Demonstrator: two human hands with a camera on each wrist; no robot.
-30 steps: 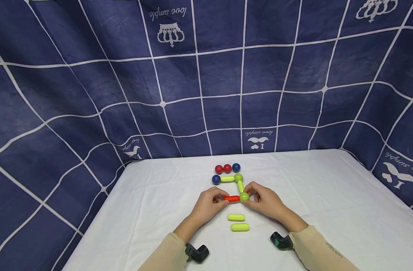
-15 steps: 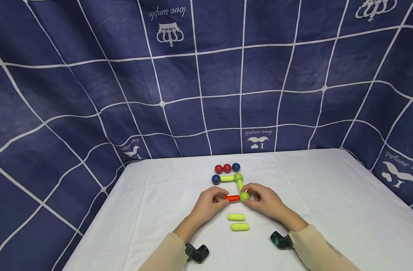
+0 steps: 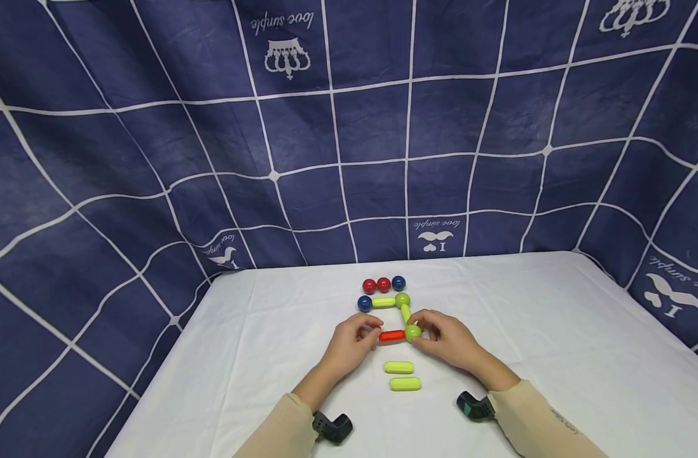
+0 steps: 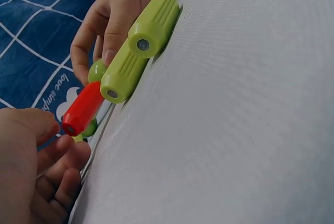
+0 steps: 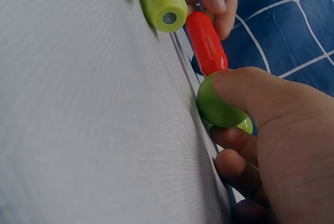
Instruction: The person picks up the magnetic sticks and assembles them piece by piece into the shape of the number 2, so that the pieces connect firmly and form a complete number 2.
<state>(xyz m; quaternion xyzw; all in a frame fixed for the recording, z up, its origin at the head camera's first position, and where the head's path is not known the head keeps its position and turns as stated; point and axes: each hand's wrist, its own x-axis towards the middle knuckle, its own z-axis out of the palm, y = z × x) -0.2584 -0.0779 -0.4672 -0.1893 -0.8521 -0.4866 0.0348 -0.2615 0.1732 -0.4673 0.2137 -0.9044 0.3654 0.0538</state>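
Note:
My right hand [image 3: 449, 340] pinches a green ball [image 3: 413, 333] between thumb and fingers. A red magnetic rod [image 3: 391, 336] extends left from that ball. Just off the rod's free end is my left hand [image 3: 351, 343]; in the left wrist view its thumb and fingertips stand apart, with the metal-tipped red end bare between them. From the held ball a yellow-green rod [image 3: 406, 313] runs back to a second green ball [image 3: 403, 299]. Another yellow-green rod [image 3: 383, 303] joins that one to a blue ball [image 3: 365, 303].
Nearer the person lie two loose yellow-green rods, one [image 3: 399, 367] behind the other [image 3: 405, 383]. Behind the joined pieces sit two red balls [image 3: 376, 285] and a blue ball [image 3: 398, 282] in a row. A white cloth [image 3: 257, 356] covers the table; a dark blue checked curtain [image 3: 372, 127] hangs behind.
My left hand has let go of the red rod and drawn slightly left, off its end. The right hand keeps its pinch on the green ball.

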